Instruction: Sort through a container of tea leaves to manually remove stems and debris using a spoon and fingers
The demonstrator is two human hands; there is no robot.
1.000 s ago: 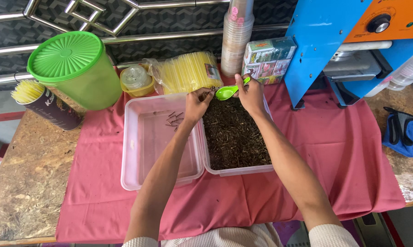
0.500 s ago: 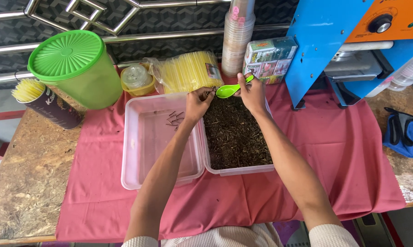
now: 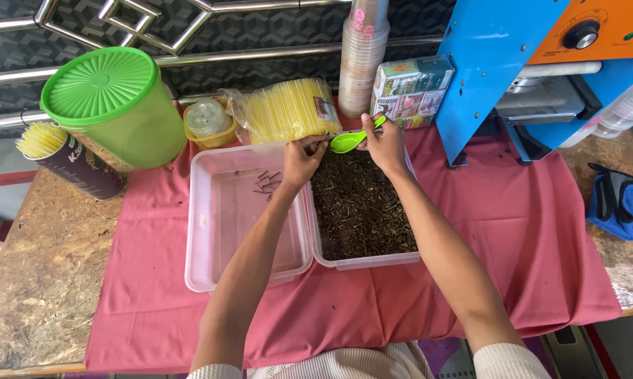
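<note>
A clear plastic box point(image 3: 367, 262) full of dark dried tea leaves point(image 3: 358, 207) sits on a red cloth. Beside it on the left lies its open lid tray point(image 3: 225, 267), with a few dark twigs point(image 3: 264, 182) near its far end. My right hand point(image 3: 384, 144) holds a bright green spoon point(image 3: 347, 141) over the far end of the leaves. My left hand point(image 3: 303, 158) pinches small twigs at the spoon's bowl, fingers closed, above the edge between the two trays.
A green lidded canister point(image 3: 116, 105), a small yellow tub point(image 3: 207, 123), a pack of yellow straws point(image 3: 292, 109), stacked cups point(image 3: 363, 52) and a tea box point(image 3: 411, 88) stand behind. A blue sealing machine point(image 3: 534, 63) is at right, a blue cloth point(image 3: 613, 200) beyond it.
Almost nothing has moved; the hands and spoon shifted only slightly at the far end of the leaf box.
</note>
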